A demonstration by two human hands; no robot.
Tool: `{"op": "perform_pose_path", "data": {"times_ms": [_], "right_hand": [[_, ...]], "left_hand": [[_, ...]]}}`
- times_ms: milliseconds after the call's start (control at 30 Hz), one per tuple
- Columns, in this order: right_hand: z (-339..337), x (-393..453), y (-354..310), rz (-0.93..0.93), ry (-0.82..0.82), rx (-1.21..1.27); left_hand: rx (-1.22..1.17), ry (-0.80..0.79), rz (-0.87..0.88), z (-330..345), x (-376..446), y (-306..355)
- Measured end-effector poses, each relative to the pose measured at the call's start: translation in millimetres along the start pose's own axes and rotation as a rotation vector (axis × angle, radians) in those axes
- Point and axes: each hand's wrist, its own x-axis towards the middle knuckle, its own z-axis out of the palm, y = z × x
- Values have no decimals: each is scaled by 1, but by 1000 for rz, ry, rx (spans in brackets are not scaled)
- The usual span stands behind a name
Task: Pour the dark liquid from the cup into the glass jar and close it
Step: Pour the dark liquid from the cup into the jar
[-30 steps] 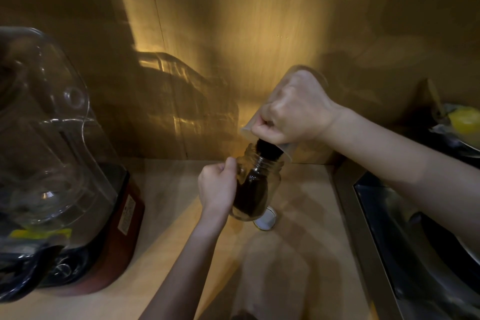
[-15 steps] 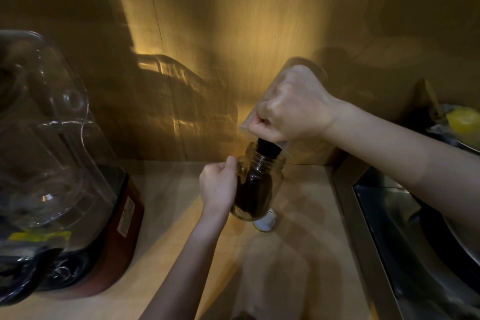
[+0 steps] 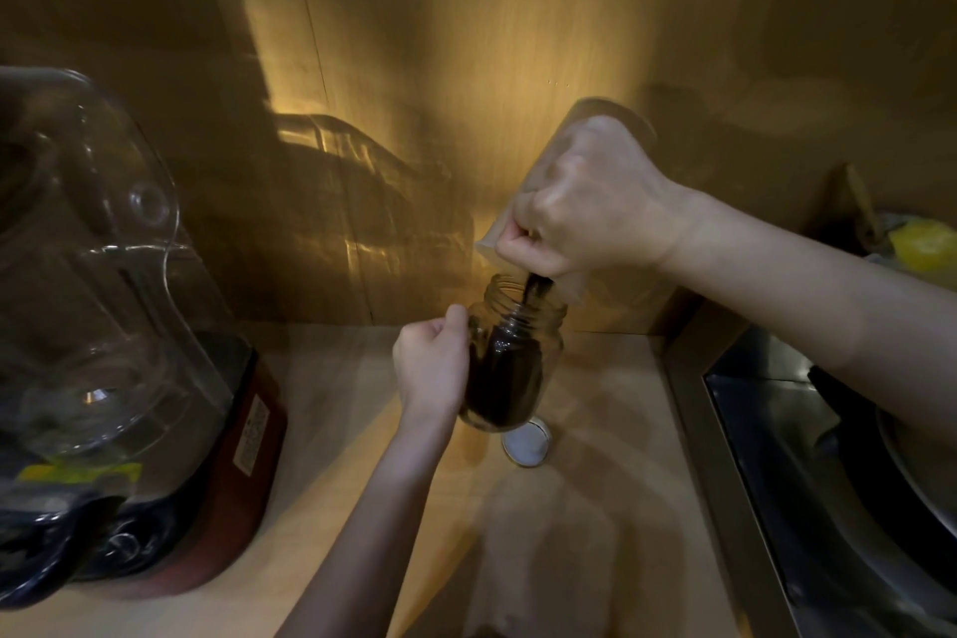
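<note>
Dim, warm-lit wooden wall panelling filling the upper frame, a pale wooden table (image 3: 611, 508) lying beneath. Near frame centre, left hand (image 3: 432, 368) curling closed around the side of the glass jar (image 3: 512, 368), holding it tilted slightly on or just above the table; contact with the surface hard to judge. Right hand (image 3: 590, 202), upper right of centre, gripping a translucent cup (image 3: 585, 130) tipped mouth-down over the jar's open neck. Thin stream of dark liquid (image 3: 533, 288) running from the cup rim into the jar, already mostly full of the same dark liquid. Round lid (image 3: 525, 446) lying flat on the table just below and right of the jar. At the left edge, a blender (image 3: 129, 326) with clear jug and red base standing on the table. At the right edge, a metal sink (image 3: 808, 456) showing, a yellow object (image 3: 922, 244) blurred above it.
</note>
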Motion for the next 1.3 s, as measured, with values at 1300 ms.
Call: {"op": "perform_pose_path", "data": {"times_ms": [1300], "right_hand": [[-10,-12,15,554,178,204]], "left_hand": [[-295,33,-78,-4,3,-11]]}}
